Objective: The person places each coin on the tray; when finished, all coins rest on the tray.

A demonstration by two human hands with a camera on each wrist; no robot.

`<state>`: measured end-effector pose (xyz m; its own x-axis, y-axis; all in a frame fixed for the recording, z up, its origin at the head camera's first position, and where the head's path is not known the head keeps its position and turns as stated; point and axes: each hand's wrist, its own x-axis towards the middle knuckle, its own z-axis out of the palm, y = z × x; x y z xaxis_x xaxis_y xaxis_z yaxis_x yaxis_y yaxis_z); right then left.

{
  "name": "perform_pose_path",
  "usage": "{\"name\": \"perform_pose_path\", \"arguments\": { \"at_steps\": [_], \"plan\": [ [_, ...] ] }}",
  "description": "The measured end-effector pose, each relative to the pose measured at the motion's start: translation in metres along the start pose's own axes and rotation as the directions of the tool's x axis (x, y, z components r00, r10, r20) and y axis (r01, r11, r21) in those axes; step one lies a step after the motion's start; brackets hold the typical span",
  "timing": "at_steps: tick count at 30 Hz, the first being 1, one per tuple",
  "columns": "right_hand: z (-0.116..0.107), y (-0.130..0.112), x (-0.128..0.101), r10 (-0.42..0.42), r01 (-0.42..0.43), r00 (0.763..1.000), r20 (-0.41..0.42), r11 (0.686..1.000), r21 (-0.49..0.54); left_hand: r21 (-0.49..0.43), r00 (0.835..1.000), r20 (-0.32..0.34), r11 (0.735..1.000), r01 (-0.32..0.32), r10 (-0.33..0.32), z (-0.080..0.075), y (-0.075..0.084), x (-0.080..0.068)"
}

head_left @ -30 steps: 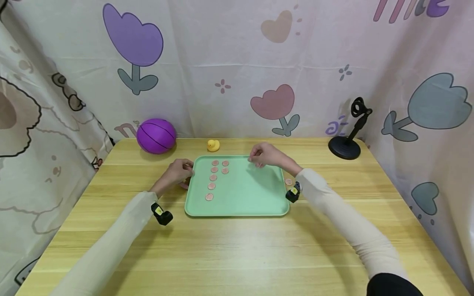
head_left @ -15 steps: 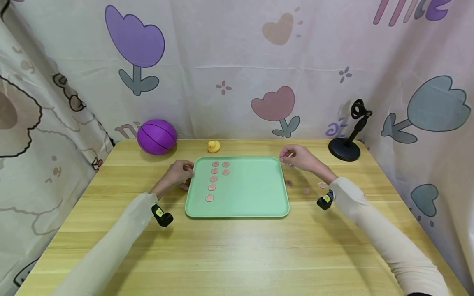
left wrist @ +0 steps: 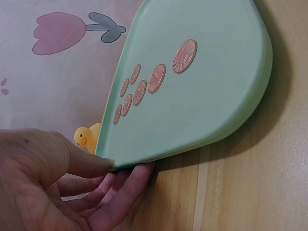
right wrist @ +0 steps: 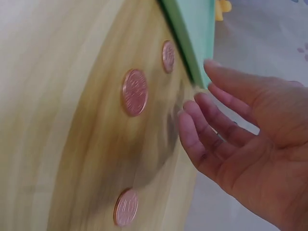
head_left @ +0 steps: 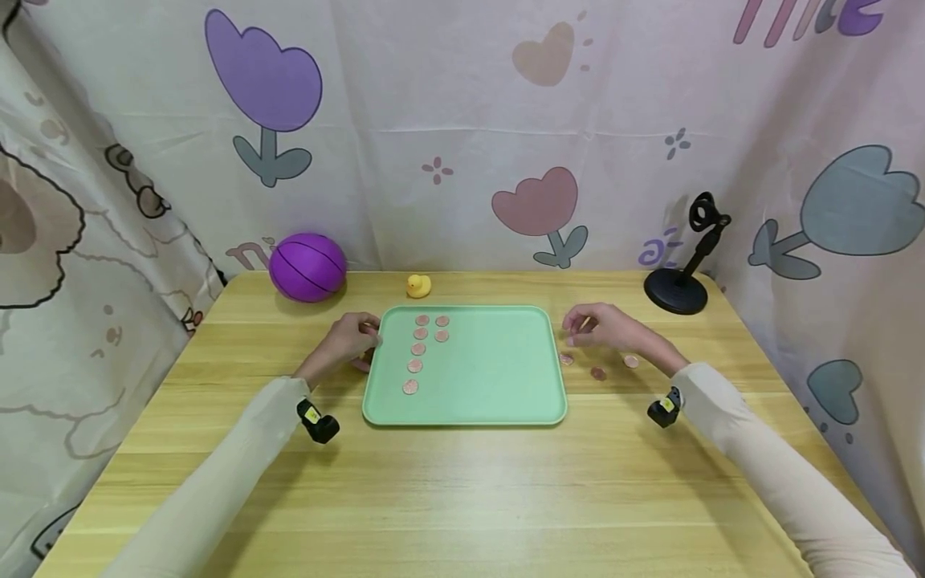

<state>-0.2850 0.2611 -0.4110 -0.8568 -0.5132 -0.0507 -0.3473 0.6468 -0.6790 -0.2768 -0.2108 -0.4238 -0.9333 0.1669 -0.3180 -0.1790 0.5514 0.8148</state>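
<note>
My left hand [head_left: 347,341] grips the left edge of a light green tray [head_left: 499,369], which lies on the table. In the left wrist view the thumb [left wrist: 91,163] is on the rim and the fingers are against the edge below it. On the tray's left side several copper-coloured coins [left wrist: 156,78] lie flat in one longer and one shorter column. My right hand [head_left: 598,325] hovers just past the tray's right edge, fingers loosely bent and holding nothing. Under it lie three loose copper coins: one by the tray [right wrist: 168,56], a second coin [right wrist: 135,92] and a third coin [right wrist: 126,207].
A purple basketball [head_left: 307,267] stands at the back left of the wooden table [head_left: 462,498]. Behind the tray sits a yellow rubber duck [head_left: 418,286]. A black stand [head_left: 676,291] is at the back right, before a patterned curtain [head_left: 433,88].
My right hand has moved right from over the tray to beyond its right edge, then lower toward the loose coins, its fingers loosening. The left hand and the coins on the tray stay put.
</note>
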Motion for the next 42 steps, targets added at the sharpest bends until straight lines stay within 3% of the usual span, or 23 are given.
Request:
{"name": "perform_pose_path", "arguments": {
  "at_steps": [7, 12, 24, 32, 37, 42],
  "plan": [
    [0.008, 0.002, -0.008, 0.081, -0.094, 0.987, 0.14, 0.991, 0.09, -0.001, 1.0, 0.005, 1.0, -0.005, 0.005, 0.001, 0.001, -0.001],
    [0.015, 0.007, -0.01, 0.055, -0.08, 0.985, 0.163, 0.986, 0.149, 0.012, 1.0, -0.01, 1.0, 0.0, 0.0, 0.001, 0.001, 0.0],
    [0.013, 0.004, -0.005, 0.06, -0.074, 0.981, 0.184, 0.995, 0.073, 0.009, 1.0, -0.023, 1.0, -0.004, 0.004, 0.0, -0.001, 0.003],
    [0.004, -0.005, 0.007, -0.018, 0.019, 1.0, 0.009, 0.997, -0.071, 0.012, 1.0, -0.017, 1.0, 0.002, -0.001, 0.0, -0.001, 0.002],
    [0.009, -0.017, 0.017, -0.019, 0.015, 0.996, -0.092, 0.999, -0.04, 0.001, 1.0, -0.008, 1.0, 0.009, -0.009, -0.001, 0.001, 0.001],
    [0.022, -0.03, 0.035, 0.008, -0.004, 0.991, -0.131, 0.999, 0.038, -0.009, 1.0, 0.017, 1.0, 0.01, -0.01, -0.006, 0.005, 0.001]
  ]
}}
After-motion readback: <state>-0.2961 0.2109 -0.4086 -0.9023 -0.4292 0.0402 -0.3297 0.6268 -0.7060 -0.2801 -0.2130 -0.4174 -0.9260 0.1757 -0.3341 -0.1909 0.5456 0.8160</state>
